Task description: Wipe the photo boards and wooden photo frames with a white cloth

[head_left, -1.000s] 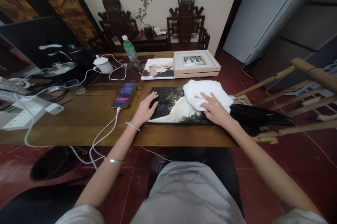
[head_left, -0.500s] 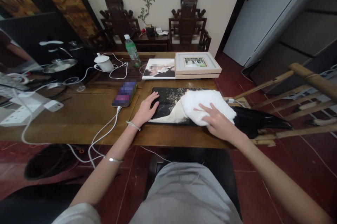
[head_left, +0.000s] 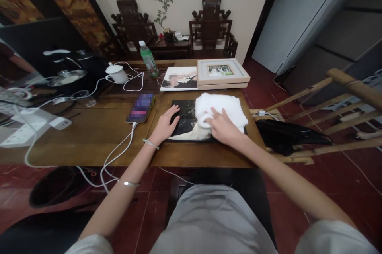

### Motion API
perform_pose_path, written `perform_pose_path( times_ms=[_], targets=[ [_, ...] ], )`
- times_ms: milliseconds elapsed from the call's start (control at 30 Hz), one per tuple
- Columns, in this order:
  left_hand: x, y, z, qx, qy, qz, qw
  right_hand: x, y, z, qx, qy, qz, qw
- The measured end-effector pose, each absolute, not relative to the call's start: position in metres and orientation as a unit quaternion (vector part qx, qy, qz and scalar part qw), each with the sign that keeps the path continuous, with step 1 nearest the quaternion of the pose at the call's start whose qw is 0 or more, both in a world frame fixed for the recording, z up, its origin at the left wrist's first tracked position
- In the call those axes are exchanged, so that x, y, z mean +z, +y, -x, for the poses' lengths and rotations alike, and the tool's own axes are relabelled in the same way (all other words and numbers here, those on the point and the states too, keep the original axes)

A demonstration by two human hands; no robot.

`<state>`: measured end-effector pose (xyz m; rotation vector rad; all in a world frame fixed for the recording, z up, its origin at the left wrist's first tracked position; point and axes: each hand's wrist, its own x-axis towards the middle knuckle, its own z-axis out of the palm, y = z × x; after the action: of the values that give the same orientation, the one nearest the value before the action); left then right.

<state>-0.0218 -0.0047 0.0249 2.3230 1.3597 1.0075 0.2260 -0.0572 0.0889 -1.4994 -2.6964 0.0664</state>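
A dark photo panel (head_left: 184,116) with a pale gown-like shape and light speckles lies flat on the wooden table in front of me. My left hand (head_left: 166,123) rests on its left edge, fingers stretched out and holding nothing. On the panel's right part lies a folded white towel (head_left: 231,106), covering much of the picture. My right hand (head_left: 223,126) presses down on this towel and grips it, with some fingers extended over the fluffy cloth.
Behind the panel are a white photo print (head_left: 180,79), stacked wooden frames (head_left: 223,71) and a green-labelled bottle (head_left: 149,59). To the left are a charging phone (head_left: 140,108), a lidded white cup (head_left: 117,73) and a power strip (head_left: 31,126). A bamboo rack (head_left: 337,98) stands at right.
My right hand has slid the towel leftward across the panel, exposing the table at its right end. My left hand stays at the left edge.
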Motion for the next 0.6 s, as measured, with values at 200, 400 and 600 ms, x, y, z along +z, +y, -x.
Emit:
perform_pose_path(
  times_ms=[200, 400, 600],
  targets=[
    [0.026, -0.006, 0.02, 0.345, 0.472, -0.8, 0.133, 0.095, -0.115, -0.214, 0.072, -0.925, 0.373, -0.001],
    [0.025, -0.004, 0.022, 0.344, 0.471, -0.8, 0.137, 0.097, -0.039, -0.228, 0.105, -0.901, 0.42, 0.028],
    [0.025, -0.004, 0.022, 0.347, 0.47, -0.799, 0.142, 0.089, 0.024, -0.222, 0.033, -0.851, 0.522, 0.046]
  ],
)
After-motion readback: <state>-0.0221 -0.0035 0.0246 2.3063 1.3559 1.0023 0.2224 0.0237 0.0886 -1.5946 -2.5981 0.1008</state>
